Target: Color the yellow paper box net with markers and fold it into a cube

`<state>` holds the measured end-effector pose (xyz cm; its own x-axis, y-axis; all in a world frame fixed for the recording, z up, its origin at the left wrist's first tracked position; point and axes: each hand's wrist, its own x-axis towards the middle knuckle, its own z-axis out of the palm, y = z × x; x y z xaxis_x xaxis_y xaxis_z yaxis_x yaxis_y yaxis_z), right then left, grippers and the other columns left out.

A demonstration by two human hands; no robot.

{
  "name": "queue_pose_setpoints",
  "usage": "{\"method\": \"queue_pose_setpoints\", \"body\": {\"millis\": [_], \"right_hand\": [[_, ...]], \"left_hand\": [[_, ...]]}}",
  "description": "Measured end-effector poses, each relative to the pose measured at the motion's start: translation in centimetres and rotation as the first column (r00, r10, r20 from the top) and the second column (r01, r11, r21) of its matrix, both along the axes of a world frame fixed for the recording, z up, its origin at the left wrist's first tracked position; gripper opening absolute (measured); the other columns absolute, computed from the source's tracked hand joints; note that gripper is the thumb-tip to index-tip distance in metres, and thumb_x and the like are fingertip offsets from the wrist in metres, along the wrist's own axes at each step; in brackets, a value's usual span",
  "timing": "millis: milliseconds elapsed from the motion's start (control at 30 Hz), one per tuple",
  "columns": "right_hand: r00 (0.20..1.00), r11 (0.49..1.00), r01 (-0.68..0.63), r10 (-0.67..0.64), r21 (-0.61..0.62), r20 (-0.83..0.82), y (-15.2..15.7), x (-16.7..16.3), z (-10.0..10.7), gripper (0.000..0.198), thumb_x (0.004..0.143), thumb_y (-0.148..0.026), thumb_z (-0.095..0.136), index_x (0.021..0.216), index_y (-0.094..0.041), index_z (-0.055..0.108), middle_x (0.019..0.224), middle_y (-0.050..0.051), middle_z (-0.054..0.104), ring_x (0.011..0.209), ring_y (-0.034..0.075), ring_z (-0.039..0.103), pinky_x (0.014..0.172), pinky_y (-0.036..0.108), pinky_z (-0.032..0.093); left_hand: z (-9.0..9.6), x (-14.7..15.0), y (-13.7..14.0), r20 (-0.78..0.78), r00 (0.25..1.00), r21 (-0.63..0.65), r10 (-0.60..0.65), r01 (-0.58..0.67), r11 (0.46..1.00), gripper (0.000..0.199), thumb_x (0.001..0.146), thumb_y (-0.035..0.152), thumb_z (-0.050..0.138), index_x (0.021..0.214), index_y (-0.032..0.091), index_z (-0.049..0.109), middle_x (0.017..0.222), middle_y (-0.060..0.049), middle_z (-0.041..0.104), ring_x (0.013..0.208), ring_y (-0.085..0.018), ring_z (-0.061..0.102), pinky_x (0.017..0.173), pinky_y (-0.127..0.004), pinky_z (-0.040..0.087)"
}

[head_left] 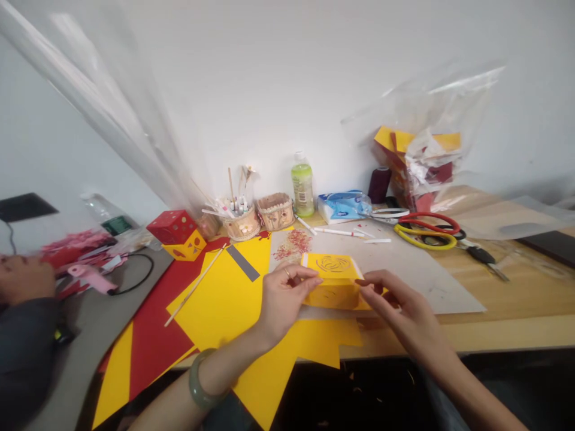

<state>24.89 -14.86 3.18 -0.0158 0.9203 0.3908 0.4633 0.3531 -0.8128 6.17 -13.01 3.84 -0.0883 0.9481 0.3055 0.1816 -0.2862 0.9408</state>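
Observation:
Between my two hands is a folded piece of yellow paper (pixel 332 290) with curved cut-out lines on its top panel and white strips along the side edges. Thumb and fingers of my left hand (pixel 290 293) pinch its left side along the crease. At the right end of the crease, my right hand (pixel 398 299) pinches it too. Below the hands lie yellow sheets (pixel 224 287) and a grey board (pixel 431 287). A red and yellow paper box (pixel 177 233) with cut-outs stands to the left.
Scissors (pixel 426 233), keys (pixel 487 260) and a tissue pack (pixel 344 205) lie to the right. Decorated pots (pixel 275 211) and a green bottle (pixel 302 185) stand at the wall. A pink glue gun (pixel 92 278) is beside another person's hand (pixel 22 278) at left.

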Motion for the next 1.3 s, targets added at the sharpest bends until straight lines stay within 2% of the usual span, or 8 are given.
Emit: {"method": "queue_pose_setpoints", "body": {"millis": [67,167,333,500,633,800,1033,1300], "right_hand": [[0.999,0.999,-0.036,0.036,-0.039,0.011,0.0,-0.4,-0.3,0.023,0.077,-0.042,0.058,0.074,-0.020,0.061,0.063,0.001,0.053,0.053,0.014,0.048,0.047,0.026,0.044],[0.999,0.994,-0.035,0.031,-0.099,-0.040,0.2,-0.6,-0.8,0.028,0.075,-0.045,0.058,0.066,-0.019,0.059,0.058,-0.001,0.048,0.051,0.014,0.045,0.045,0.025,0.043],[0.987,0.963,-0.110,0.077,-0.245,-0.139,0.3,-0.3,-1.1,0.029,0.073,-0.047,0.059,0.070,-0.019,0.060,0.057,-0.002,0.049,0.051,0.014,0.049,0.046,0.026,0.045],[0.978,0.953,-0.164,0.123,-0.255,-0.167,0.3,-0.4,-0.6,0.030,0.073,-0.046,0.058,0.063,-0.018,0.057,0.060,0.000,0.052,0.052,0.013,0.049,0.046,0.024,0.042],[0.969,0.950,-0.187,0.136,-0.249,-0.208,0.3,-0.9,-0.6,0.031,0.074,-0.046,0.058,0.060,-0.018,0.055,0.060,-0.001,0.050,0.051,0.012,0.046,0.044,0.022,0.040],[0.970,0.972,-0.079,0.025,-0.219,-0.240,0.7,-0.8,-1.1,0.027,0.070,-0.046,0.062,0.068,-0.019,0.062,0.059,0.000,0.052,0.053,0.014,0.048,0.044,0.023,0.040],[0.969,0.985,-0.066,0.026,-0.157,-0.245,1.5,-0.5,-0.8,0.022,0.073,-0.040,0.060,0.066,-0.020,0.060,0.065,0.001,0.055,0.061,0.016,0.050,0.052,0.024,0.041],[0.982,0.992,-0.068,0.048,-0.105,-0.185,2.0,-0.7,-0.7,0.024,0.075,-0.040,0.057,0.063,-0.019,0.057,0.072,0.004,0.059,0.071,0.019,0.054,0.060,0.026,0.043]], "left_hand": [[0.1,0.0,0.1,0.021,1.000,-0.039,-0.011,0.012,0.999,0.008,0.059,0.024,0.074,0.065,0.020,0.071,0.063,0.000,0.063,0.053,-0.010,0.047,0.053,-0.022,0.040],[0.1,-0.1,0.4,0.154,0.986,-0.204,-0.058,0.089,0.975,0.015,0.057,0.029,0.075,0.066,0.018,0.071,0.068,-0.002,0.066,0.056,-0.011,0.050,0.056,-0.023,0.041],[-0.3,-0.6,1.0,0.303,0.952,-0.350,-0.048,0.157,0.923,0.027,0.058,0.035,0.075,0.072,0.013,0.068,0.062,-0.002,0.065,0.053,-0.009,0.052,0.053,-0.020,0.039],[-0.7,-0.6,1.5,0.469,0.882,-0.400,-0.050,0.262,0.878,0.032,0.054,0.024,0.078,0.078,0.014,0.060,0.058,0.002,0.061,0.050,-0.006,0.052,0.049,-0.016,0.035],[-0.3,-0.5,1.9,0.538,0.839,-0.465,-0.078,0.372,0.804,0.040,0.053,0.018,0.076,0.090,0.014,0.063,0.074,-0.002,0.065,0.059,-0.007,0.056,0.049,-0.015,0.035],[-0.1,-0.4,2.3,0.590,0.805,-0.530,-0.062,0.444,0.723,0.022,0.056,0.012,0.070,0.077,0.012,0.064,0.075,-0.004,0.066,0.061,-0.009,0.057,0.052,-0.016,0.039],[0.7,-0.6,2.9,0.617,0.786,-0.512,-0.045,0.444,0.736,0.017,0.062,0.017,0.068,0.079,0.012,0.064,0.072,-0.002,0.063,0.056,-0.006,0.052,0.048,-0.014,0.037],[0.6,-0.5,3.0,0.597,0.798,-0.440,-0.083,0.412,0.798,0.026,0.053,0.022,0.079,0.072,0.013,0.065,0.067,0.001,0.060,0.058,-0.005,0.052,0.049,-0.013,0.036]]}}
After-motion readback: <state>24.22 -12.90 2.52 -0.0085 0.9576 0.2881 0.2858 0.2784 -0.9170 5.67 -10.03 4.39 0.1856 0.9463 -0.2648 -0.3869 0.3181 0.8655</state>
